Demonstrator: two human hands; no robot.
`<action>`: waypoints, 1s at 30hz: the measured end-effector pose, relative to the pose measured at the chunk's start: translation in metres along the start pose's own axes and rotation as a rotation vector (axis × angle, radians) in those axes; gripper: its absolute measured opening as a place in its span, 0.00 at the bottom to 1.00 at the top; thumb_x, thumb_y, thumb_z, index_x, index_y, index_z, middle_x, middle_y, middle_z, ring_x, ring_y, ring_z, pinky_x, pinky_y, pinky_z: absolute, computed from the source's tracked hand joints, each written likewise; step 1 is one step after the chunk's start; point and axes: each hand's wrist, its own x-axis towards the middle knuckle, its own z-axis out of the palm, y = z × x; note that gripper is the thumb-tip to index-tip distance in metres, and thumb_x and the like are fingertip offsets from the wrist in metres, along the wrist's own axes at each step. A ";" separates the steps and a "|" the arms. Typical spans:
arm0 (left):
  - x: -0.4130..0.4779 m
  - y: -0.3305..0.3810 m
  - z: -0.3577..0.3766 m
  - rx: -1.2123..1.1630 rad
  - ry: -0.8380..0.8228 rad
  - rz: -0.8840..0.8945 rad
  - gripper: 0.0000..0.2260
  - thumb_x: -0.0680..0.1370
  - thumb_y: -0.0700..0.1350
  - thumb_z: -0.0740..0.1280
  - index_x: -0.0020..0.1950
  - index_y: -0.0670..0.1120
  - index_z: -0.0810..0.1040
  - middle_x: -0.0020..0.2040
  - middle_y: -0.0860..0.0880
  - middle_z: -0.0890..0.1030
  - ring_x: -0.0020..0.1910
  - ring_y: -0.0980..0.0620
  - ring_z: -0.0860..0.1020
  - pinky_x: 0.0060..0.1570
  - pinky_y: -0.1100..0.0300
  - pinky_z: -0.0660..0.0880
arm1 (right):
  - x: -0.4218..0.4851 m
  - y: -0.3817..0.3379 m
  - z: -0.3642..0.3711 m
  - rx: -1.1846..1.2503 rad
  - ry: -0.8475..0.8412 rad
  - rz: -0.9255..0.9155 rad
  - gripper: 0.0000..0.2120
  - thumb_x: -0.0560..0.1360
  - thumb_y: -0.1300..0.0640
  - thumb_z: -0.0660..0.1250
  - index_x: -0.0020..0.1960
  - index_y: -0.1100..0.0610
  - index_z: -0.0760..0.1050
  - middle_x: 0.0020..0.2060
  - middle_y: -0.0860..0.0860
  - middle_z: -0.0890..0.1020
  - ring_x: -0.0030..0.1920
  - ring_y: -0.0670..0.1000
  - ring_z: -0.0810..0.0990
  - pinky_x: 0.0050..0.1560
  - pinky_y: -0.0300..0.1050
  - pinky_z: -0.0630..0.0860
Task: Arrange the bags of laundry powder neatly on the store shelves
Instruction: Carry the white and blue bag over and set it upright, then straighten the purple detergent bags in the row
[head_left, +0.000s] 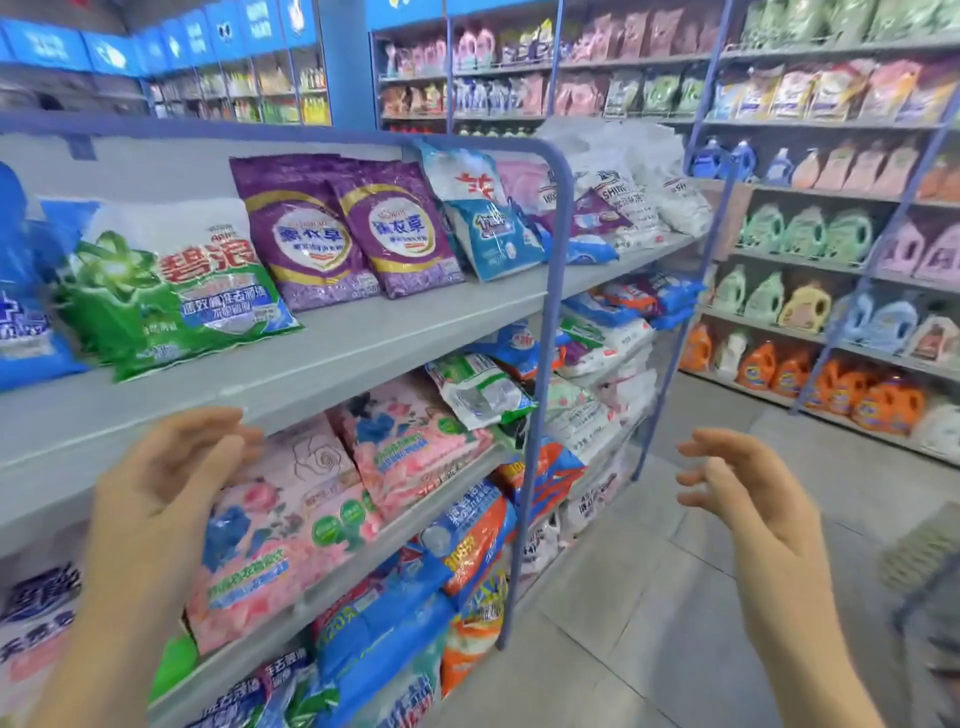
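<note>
Fingers of the left hand are relaxed and slightly spread, gripping nothing, their tips in front of the grey shelf edge. Just beyond and below them lie pink laundry powder bags. Above them a green bag leans on the top shelf, with two purple bags further right. The right hand hovers empty, its fingers loosely spread and slightly curled, right of the blue shelf post and over the tiled floor.
</note>
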 end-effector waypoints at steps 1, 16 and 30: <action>0.013 -0.001 0.011 -0.012 0.025 0.008 0.10 0.72 0.60 0.67 0.48 0.56 0.79 0.44 0.59 0.83 0.43 0.62 0.80 0.47 0.69 0.77 | 0.021 0.010 0.003 0.006 -0.016 -0.017 0.06 0.75 0.52 0.63 0.45 0.42 0.78 0.45 0.45 0.82 0.43 0.47 0.78 0.42 0.34 0.77; 0.125 -0.031 0.263 0.063 0.172 0.026 0.04 0.76 0.44 0.66 0.47 0.53 0.78 0.43 0.59 0.83 0.42 0.63 0.80 0.44 0.71 0.76 | 0.300 0.164 -0.020 0.085 -0.206 -0.046 0.07 0.71 0.53 0.61 0.46 0.48 0.76 0.44 0.44 0.82 0.42 0.46 0.79 0.42 0.32 0.75; 0.210 -0.042 0.510 0.135 0.362 -0.002 0.10 0.76 0.36 0.63 0.45 0.51 0.78 0.39 0.57 0.83 0.38 0.61 0.80 0.42 0.72 0.76 | 0.575 0.304 -0.063 -0.015 -0.410 -0.154 0.05 0.72 0.48 0.61 0.47 0.44 0.74 0.45 0.41 0.81 0.44 0.43 0.78 0.45 0.34 0.75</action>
